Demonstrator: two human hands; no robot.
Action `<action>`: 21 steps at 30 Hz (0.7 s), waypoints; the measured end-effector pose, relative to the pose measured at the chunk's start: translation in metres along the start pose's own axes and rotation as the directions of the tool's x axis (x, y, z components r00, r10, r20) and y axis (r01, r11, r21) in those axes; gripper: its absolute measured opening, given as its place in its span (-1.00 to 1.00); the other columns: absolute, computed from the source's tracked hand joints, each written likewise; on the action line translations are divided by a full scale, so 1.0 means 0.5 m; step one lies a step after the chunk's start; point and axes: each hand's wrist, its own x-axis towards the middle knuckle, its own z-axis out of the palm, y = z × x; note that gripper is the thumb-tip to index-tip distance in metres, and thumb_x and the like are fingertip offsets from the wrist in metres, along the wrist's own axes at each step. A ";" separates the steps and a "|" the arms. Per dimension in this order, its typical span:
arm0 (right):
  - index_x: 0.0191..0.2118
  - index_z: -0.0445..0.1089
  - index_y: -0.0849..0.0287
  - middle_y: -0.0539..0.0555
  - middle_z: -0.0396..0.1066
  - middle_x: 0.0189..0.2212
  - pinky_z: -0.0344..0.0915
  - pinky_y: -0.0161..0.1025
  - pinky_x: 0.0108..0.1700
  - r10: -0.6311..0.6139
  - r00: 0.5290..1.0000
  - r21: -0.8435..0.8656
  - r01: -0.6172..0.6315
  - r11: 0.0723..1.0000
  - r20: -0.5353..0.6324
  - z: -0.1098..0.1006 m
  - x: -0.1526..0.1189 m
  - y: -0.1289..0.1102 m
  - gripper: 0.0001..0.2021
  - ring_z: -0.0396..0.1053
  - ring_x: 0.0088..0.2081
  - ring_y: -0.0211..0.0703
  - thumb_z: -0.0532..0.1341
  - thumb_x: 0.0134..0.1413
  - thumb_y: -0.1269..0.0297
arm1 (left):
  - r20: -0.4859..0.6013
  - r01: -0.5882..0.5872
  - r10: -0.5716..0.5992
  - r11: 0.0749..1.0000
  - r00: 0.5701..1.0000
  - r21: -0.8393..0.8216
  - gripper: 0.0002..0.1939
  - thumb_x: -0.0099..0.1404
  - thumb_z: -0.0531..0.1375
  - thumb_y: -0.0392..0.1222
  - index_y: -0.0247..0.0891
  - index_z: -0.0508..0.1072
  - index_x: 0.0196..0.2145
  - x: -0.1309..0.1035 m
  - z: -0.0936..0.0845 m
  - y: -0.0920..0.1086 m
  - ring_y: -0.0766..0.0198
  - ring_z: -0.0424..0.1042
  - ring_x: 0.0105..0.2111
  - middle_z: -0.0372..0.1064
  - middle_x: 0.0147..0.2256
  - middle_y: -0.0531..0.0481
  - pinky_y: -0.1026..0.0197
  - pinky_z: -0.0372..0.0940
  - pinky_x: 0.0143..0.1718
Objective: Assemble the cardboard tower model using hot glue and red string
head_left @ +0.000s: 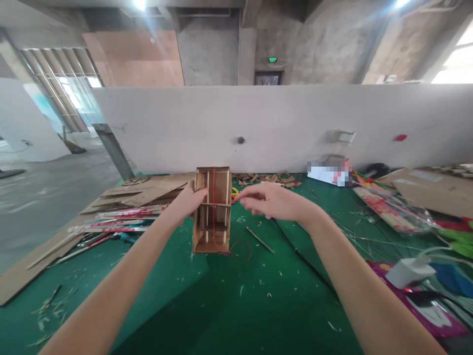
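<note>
A small open-fronted cardboard box (222, 185) with crosswise dividers and thin wooden sticks stands upright, tall side up, at the middle of the view. My left hand (190, 202) grips its left side, thumb over the front edge. A red wire (214, 217) runs down the front and curls into a loop beside the bottom right corner. My right hand (271, 199) hovers right of the box, fingers loosely bent and apart, with nothing visible in them. Just behind its fingertips shows a yellow and red looped object (234, 192), mostly hidden. A thin wooden stick (260, 240) lies on the table below that hand.
The green tabletop (229, 310) carries scattered shavings. Cardboard sheets (148, 190) and plastic-wrapped sticks (114, 222) lie left. Cardboard scraps (273, 179) line the white wall. A black cable (306, 259) crosses right, towards a power strip with a white charger (410, 272).
</note>
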 end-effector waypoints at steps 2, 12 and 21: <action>-0.01 0.46 0.20 0.16 0.52 -0.23 0.35 -0.20 -0.22 0.038 0.967 -0.012 -0.042 0.999 -0.254 0.009 0.011 0.015 -0.69 0.45 -0.31 -0.17 0.11 0.24 0.21 | 0.005 -0.036 0.036 0.999 0.999 0.030 -0.60 0.17 0.17 -0.06 -0.27 0.39 -0.05 -0.001 0.004 0.004 0.08 0.50 -0.26 0.51 -0.21 -0.11 0.07 0.38 -0.20; -0.01 0.43 0.20 0.13 0.50 -0.18 0.36 -0.14 -0.11 -0.087 0.834 -0.011 0.097 0.995 -0.545 0.122 0.090 0.085 -0.72 0.43 -0.16 -0.12 0.13 0.19 0.36 | -0.117 -0.287 0.348 0.887 0.930 0.362 -0.52 0.31 0.04 -0.15 -0.43 0.23 0.14 -0.012 0.036 0.014 -0.12 0.42 -0.01 0.40 0.00 -0.33 -0.14 0.25 0.06; -0.01 0.41 0.05 0.23 0.10 0.13 0.34 0.04 0.00 -0.089 0.689 -0.016 0.111 0.994 -0.719 0.135 0.085 0.088 -0.69 0.20 0.13 0.07 0.26 0.10 0.21 | -0.002 -0.464 0.481 0.846 0.877 0.263 -0.26 0.27 0.03 -0.27 -0.37 -0.14 0.35 0.005 0.014 0.005 -0.01 -0.12 0.36 -0.16 0.36 -0.26 -0.10 -0.20 0.35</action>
